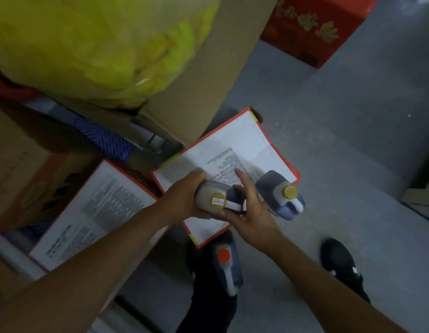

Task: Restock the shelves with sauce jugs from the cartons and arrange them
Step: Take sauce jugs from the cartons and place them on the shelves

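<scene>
A dark sauce jug with a gold cap (214,198) is held above an opened carton. My left hand (184,198) grips its left side. My right hand (251,207) rests on the jug's white handle with the fingers partly spread. A second gold-capped jug (280,195) stands just right of my right hand on the carton's white flap (235,145). A third jug with an orange cap (226,265) stands lower, by my leg. Another white, red-edged carton flap (95,205) lies open to the left.
A big brown carton (201,75) holding a yellow plastic bag (93,44) stands ahead. A red printed carton (312,25) sits on the grey floor at the back right. More brown cartons (28,169) crowd the left. My black shoe (340,263) is on the floor.
</scene>
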Available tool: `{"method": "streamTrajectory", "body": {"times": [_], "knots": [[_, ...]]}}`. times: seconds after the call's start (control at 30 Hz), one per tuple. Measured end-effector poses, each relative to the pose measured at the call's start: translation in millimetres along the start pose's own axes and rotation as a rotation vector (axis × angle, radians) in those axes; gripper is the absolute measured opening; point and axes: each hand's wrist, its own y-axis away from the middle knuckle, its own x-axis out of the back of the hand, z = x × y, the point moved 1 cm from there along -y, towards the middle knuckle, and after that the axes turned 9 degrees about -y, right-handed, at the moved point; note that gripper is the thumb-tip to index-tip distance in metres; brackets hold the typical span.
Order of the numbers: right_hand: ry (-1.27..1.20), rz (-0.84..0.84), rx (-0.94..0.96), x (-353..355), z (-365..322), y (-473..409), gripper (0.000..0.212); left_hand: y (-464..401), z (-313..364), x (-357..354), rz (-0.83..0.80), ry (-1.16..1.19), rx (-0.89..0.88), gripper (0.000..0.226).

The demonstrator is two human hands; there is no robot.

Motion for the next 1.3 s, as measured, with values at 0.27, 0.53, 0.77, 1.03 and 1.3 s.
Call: {"method": "streamTrajectory", "body": {"times": [0.27, 0.53, 0.77, 1.03, 1.3], "knots": [[-0.028, -0.271, 0.335, -1.0, -183.3, 4.7, 0.088, 143.0, 82.2, 136.5, 0.445, 0.041, 0.113, 0.080], [0.095, -0.505, 0.805, 51.3, -447.3, 98.4, 0.090, 308.9, 281.0, 257.5, 1.013, 0.149, 0.207, 0.088], [0.138, -0.759, 1.120, 73.7, -632.6, 247.1, 0.082, 471.7, 467.7, 310.4, 1.485, 0.197, 0.148, 0.077], [0.063, -1.110, 1.242, 36.6, -744.5, 427.5, 0.074, 648.1, 587.9, 274.8, 1.808, 0.158, 0.348, 0.094], [0.079, -1.497, 1.145, -35.7, -723.7, 558.4, 0.070, 754.7, 627.3, 155.6, 2.074, 0.217, 0.567, 0.094]]}}
